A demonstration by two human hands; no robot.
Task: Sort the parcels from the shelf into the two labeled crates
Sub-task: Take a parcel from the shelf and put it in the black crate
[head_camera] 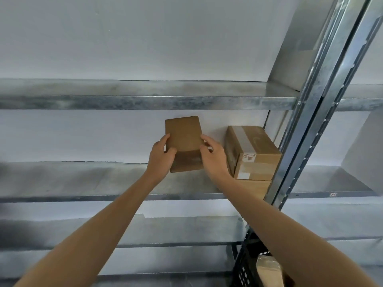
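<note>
A plain brown cardboard parcel (184,137) stands on the metal shelf (83,183), held between both hands. My left hand (161,157) grips its left side with the thumb on the front. My right hand (213,156) grips its right edge. Right beside it sits a taped brown parcel (251,151) with a small label, stacked on another box (255,188) that my right forearm partly hides. A black crate (248,264) shows at the bottom right with a wrapped parcel (268,268) inside.
A higher metal shelf (145,96) runs across above the parcels. A slotted steel upright (315,112) stands just right of the stacked boxes. Lower shelves (176,230) lie beneath. A white wall is behind.
</note>
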